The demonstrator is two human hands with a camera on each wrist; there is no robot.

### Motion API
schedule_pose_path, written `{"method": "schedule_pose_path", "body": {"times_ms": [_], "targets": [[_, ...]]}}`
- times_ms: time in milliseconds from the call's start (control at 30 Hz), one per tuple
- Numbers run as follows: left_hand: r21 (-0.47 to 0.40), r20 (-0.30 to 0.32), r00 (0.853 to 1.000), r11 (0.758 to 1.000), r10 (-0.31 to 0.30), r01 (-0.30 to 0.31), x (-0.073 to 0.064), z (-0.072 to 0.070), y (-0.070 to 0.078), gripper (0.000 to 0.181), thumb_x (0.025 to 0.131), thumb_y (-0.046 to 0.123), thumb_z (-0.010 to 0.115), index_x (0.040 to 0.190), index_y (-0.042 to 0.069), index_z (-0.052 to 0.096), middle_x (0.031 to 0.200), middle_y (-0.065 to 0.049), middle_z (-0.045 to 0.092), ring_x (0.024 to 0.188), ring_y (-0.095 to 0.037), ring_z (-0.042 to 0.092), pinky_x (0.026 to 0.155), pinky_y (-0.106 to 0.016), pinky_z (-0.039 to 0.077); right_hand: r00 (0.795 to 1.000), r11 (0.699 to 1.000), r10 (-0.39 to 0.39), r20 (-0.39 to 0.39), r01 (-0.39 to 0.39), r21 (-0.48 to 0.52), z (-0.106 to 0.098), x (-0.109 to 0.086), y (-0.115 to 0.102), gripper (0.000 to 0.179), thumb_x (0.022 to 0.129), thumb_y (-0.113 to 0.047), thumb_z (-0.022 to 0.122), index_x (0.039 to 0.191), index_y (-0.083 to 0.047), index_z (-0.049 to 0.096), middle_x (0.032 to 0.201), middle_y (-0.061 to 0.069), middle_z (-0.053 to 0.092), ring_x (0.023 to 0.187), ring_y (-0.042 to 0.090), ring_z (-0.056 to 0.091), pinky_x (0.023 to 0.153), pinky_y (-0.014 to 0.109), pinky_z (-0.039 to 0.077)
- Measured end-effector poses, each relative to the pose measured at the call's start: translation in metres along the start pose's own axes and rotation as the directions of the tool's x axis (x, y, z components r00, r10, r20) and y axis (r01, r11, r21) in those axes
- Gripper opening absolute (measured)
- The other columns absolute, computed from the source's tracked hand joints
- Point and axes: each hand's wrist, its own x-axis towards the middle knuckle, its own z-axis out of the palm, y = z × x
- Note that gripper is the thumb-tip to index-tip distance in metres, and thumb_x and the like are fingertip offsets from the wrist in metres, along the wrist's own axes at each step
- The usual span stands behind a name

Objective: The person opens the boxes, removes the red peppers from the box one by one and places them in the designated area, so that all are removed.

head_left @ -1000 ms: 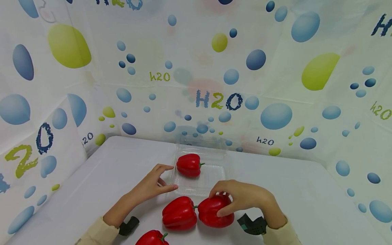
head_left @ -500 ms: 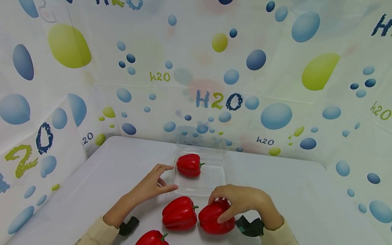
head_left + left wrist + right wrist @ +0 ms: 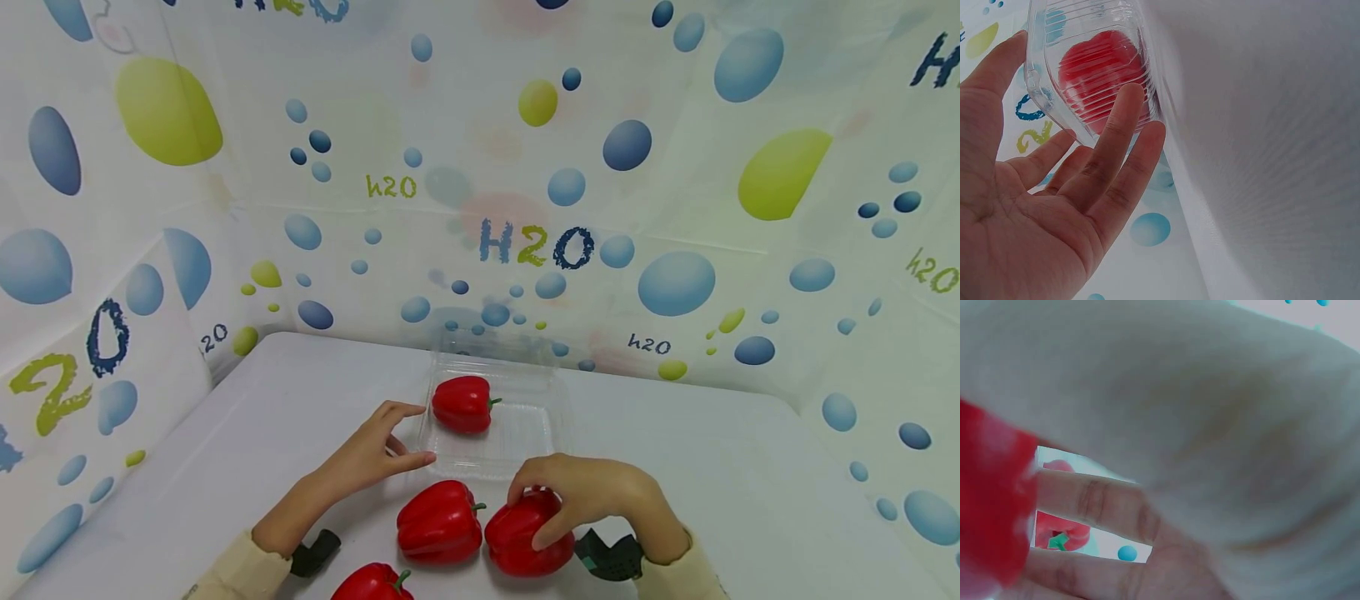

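Note:
My right hand (image 3: 588,492) grips a red bell pepper (image 3: 513,546) from above, thumb on its near side and fingers over its far side. In the right wrist view that pepper fills the left edge, and a blurred sleeve covers much of the rest. My left hand (image 3: 367,446) reaches to the left side of a clear plastic container (image 3: 525,429), its fingers spread and its fingertips right at the wall. Inside the container, on its left side, lies another red bell pepper (image 3: 459,406); through the ribbed wall it also shows in the left wrist view.
Just left of the gripped pepper, a red bell pepper (image 3: 437,525) lies on the white table (image 3: 712,500). One more bell pepper (image 3: 367,586) is cut off by the bottom of the head view. A patterned curtain (image 3: 465,167) hangs behind the table.
My right hand and its bell pepper have shifted slightly towards me, away from the container. The left hand and the other peppers have stayed put.

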Motion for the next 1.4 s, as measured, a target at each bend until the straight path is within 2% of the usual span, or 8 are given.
{"method": "schedule_pose_path", "body": {"times_ms": [300,633,1000,1400], "targets": [[-0.002,0.005,1.000,1.000,0.011,-0.011,-0.0006,-0.0013,0.0008,0.076,0.079,0.039,0.081,0.140,0.009,0.048,0.137,-0.014,0.045,0.085,-0.014,0.064,0.069,-0.029,0.059,1.000,1.000,0.020,-0.005,-0.020,-0.002,0.0005,-0.0010,-0.0012,0.047,0.069,-0.010,0.086,0.108,-0.022,0.063,0.105,-0.012,0.060,0.098,0.006,0.055,0.075,0.024,0.057],[-0.002,0.002,1.000,1.000,0.008,-0.008,-0.0004,-0.0008,0.0002,0.076,0.079,0.039,0.081,0.140,0.010,0.048,0.138,-0.014,0.045,0.085,-0.013,0.064,0.069,-0.030,0.059,1.000,1.000,-0.003,-0.003,0.003,-0.010,-0.0006,-0.0039,-0.0006,0.045,0.070,-0.011,0.086,0.108,-0.022,0.063,0.106,-0.011,0.060,0.100,0.006,0.054,0.075,0.022,0.056],[0.007,0.001,1.000,1.000,0.001,-0.001,-0.0006,0.0000,0.0007,0.075,0.078,0.039,0.081,0.140,0.011,0.048,0.135,-0.013,0.046,0.087,-0.014,0.064,0.069,-0.030,0.059,1.000,0.999,0.012,-0.003,-0.012,-0.031,-0.0003,-0.0063,-0.0048,0.040,0.073,-0.012,0.084,0.107,-0.021,0.064,0.105,-0.011,0.060,0.099,0.006,0.055,0.075,0.022,0.056],[0.009,-0.002,1.000,1.000,-0.004,0.004,-0.0014,-0.0005,0.0026,0.075,0.078,0.038,0.081,0.140,0.011,0.049,0.136,-0.013,0.046,0.086,-0.014,0.064,0.068,-0.029,0.059,1.000,0.998,0.009,0.001,-0.009,-0.070,-0.0003,-0.0076,-0.0064,0.037,0.076,-0.020,0.082,0.109,-0.022,0.065,0.105,-0.014,0.059,0.098,0.004,0.053,0.075,0.019,0.053]]}}
